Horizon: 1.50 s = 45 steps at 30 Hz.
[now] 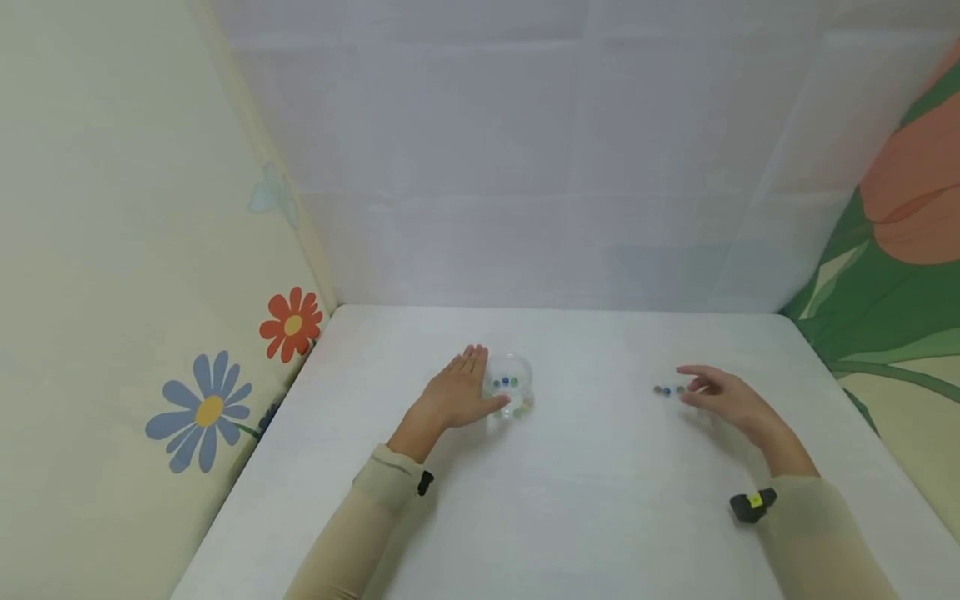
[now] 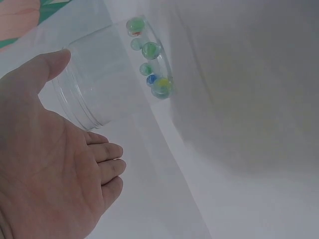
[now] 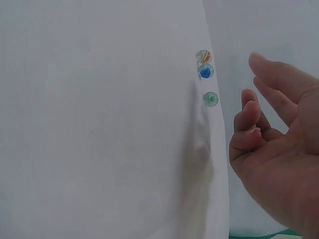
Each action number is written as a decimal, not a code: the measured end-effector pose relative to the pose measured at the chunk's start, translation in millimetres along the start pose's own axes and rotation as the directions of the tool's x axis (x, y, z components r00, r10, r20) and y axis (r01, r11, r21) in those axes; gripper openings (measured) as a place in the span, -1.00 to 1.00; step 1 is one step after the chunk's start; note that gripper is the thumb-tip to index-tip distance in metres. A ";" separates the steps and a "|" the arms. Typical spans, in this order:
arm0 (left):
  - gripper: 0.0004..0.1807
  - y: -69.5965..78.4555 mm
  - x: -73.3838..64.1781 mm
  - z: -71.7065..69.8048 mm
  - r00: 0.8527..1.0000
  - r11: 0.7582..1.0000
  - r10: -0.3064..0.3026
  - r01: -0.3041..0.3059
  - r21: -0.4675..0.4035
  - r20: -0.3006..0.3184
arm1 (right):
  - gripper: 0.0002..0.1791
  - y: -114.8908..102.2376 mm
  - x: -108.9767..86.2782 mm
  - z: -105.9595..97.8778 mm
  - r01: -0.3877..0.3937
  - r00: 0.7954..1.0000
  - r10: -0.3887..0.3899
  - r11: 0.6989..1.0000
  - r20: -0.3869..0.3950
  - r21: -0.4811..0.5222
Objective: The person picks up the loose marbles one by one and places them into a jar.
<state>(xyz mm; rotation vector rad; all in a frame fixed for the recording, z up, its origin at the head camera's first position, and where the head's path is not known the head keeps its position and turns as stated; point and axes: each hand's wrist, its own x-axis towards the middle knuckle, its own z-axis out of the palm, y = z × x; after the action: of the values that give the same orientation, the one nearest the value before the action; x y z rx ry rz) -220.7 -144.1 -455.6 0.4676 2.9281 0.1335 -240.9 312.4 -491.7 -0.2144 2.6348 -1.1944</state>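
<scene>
A clear jar (image 1: 517,367) with a threaded neck stands upright on the white table. Several glass marbles (image 2: 151,50), green, blue and yellow among them, lie at its bottom. My left hand (image 1: 457,396) is beside the jar, its fingers straight along the left side and its thumb at the rim in the left wrist view. Off to the right, three loose marbles lie in a row: an orange-streaked marble (image 3: 204,56), a blue marble (image 3: 206,71) and a green marble (image 3: 211,99). My right hand (image 1: 723,400) hovers by the green one, thumb and forefinger apart, the other fingers loosely bent, holding nothing.
The white table (image 1: 570,500) reaches back to a pale hanging sheet (image 1: 487,150). A flower-painted wall (image 1: 112,208) borders the left side, and a large painted tulip (image 1: 915,192) is on the right. Dark wrist devices (image 1: 752,505) show at both cuffs.
</scene>
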 end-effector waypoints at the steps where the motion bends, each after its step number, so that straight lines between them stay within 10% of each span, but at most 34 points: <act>1: 0.11 0.1 -0.1 -0.2 1.000 1.000 0.000 0.000 -0.002 0.000 | -0.31 1.6 0.3 -0.6 0.001 1.000 -0.001 1.000 -0.002 -0.012; 45: 0.12 1.3 -2.0 -0.2 1.000 1.000 0.000 0.000 0.001 -0.004 | -0.45 20.8 29.8 1.6 -0.131 0.991 0.131 0.976 -0.011 -0.176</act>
<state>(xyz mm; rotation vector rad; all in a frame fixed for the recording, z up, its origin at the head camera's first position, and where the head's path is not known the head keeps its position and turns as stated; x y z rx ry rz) -218.4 -143.6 -454.9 0.4682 2.9321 0.1335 -269.8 318.0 -513.1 -0.0702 2.7077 -0.9207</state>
